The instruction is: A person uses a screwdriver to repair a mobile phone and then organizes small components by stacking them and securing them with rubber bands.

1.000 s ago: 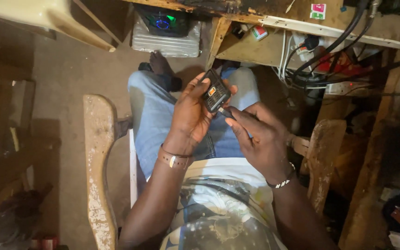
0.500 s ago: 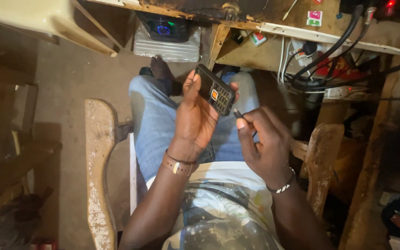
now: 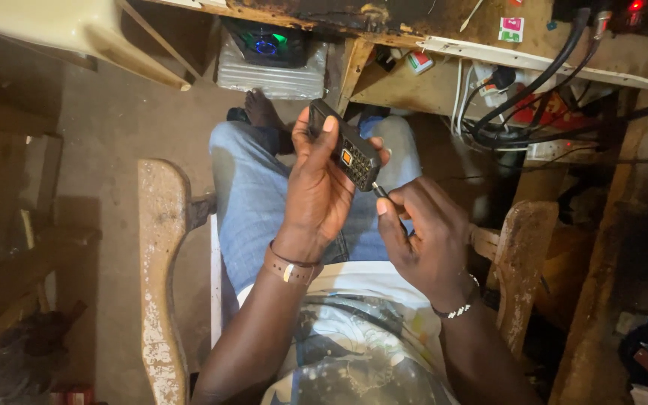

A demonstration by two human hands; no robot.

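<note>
Above the lap, cradling a small dark keypad phone [image 3: 344, 148] in the left hand [image 3: 322, 187], fingers curled around its back and edges, thumb lying along one side, keypad facing up. Tilting the phone diagonally, lower end pointing toward the right hand [image 3: 420, 232]. Pinching a thin dark tool [image 3: 381, 192] between right thumb and forefinger, tip touching the phone's lower corner, remaining fingers folded in. Wearing a brown band [image 3: 288, 266] on the left wrist, a beaded bracelet [image 3: 455, 307] on the right. Sitting in blue jeans [image 3: 253, 195], a bare foot [image 3: 262, 111] showing beyond the knees. Flanking the legs, worn wooden arms of a chair [image 3: 160, 247]. Farther out, crowding under a rough wooden bench [image 3: 421, 82]: black cables [image 3: 534, 97], a glowing speaker [image 3: 268, 41] on a wrapped box.
</note>
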